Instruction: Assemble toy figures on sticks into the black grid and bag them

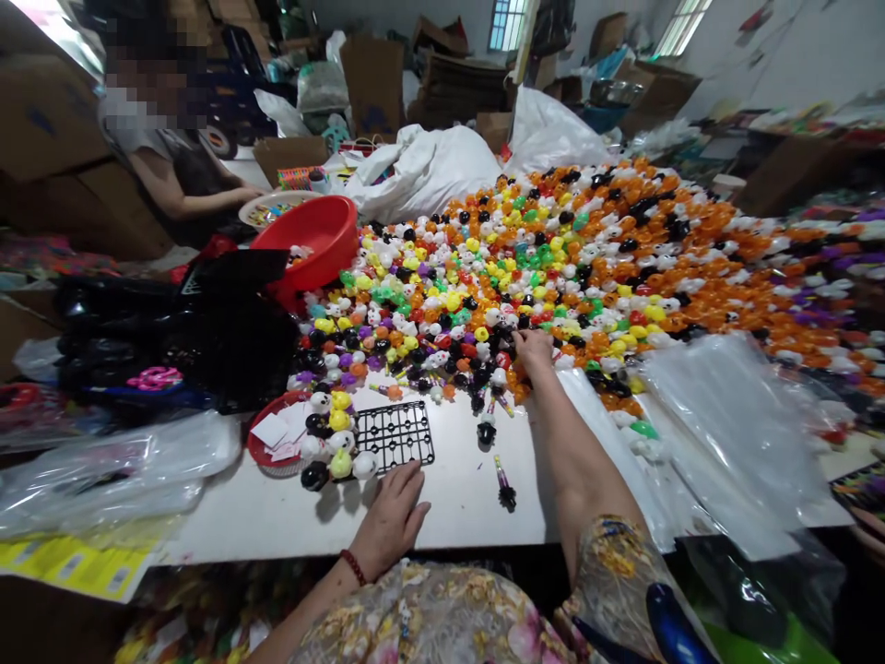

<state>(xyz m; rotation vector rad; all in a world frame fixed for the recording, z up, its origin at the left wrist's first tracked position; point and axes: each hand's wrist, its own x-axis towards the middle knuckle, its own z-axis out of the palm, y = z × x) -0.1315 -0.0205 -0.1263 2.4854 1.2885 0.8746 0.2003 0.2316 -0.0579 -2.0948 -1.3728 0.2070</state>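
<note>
My left hand point(395, 509) lies on the white table with its fingers stretched out, the fingertips at the near edge of a black plastic grid point(395, 433). Small toy heads in white, yellow and black point(340, 441) stand in rows at the grid's left end. My right hand point(536, 350) reaches into the front of a large heap of small colored plastic toys point(525, 249). Its fingers are bent together beside black and white pieces; what they hold is hidden. Two black-headed toys point(507, 493) with colored stems lie on the table between my arms.
A red basin point(311, 244) stands at the heap's left, behind black plastic bags point(235, 323). Paper slips fill a red basket point(266, 452). Clear bags point(733, 424) lie at right. Another person point(172, 175) works at the back left; a hand point(869, 533) shows at the right edge.
</note>
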